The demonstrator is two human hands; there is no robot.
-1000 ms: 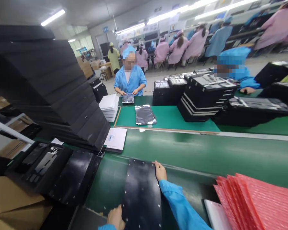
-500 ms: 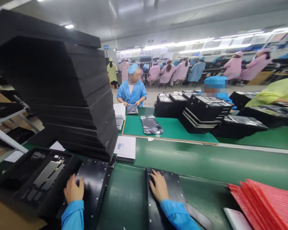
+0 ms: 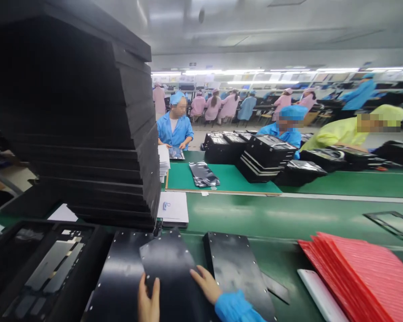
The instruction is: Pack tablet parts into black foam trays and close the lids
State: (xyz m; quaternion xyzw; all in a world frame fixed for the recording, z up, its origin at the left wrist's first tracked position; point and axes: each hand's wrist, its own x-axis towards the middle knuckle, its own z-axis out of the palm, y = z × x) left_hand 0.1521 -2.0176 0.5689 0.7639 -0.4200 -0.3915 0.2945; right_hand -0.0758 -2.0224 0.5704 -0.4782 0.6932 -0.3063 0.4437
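Note:
A black rectangular panel (image 3: pixel 169 273) with small pale dots along its edges is tilted between my hands in the lower middle. My left hand (image 3: pixel 149 298) grips its left edge, thumb and fingers apart around it. My right hand (image 3: pixel 206 284) has its fingers on the right edge. Left of it lies a similar black panel (image 3: pixel 117 275), partly covered by the held one. On the right sits a black stack of panels (image 3: pixel 240 273), with a dark flat strip (image 3: pixel 276 287) beside it.
Tall black foam trays (image 3: pixel 143 147) rise at left behind an open tray (image 3: pixel 102 241) with a grey flat part (image 3: pixel 55 264). Red packing sheets (image 3: pixel 366 273) lie at right, near a white slab (image 3: pixel 319 293). White paper (image 3: pixel 174 206) and a silvery bag (image 3: pixel 203 174) lie beyond. Co-workers sit opposite.
My hands have come together in the middle, now with a black panel between them. Before, my left hand rested by the left panel and my right on the right stack. The view has shifted.

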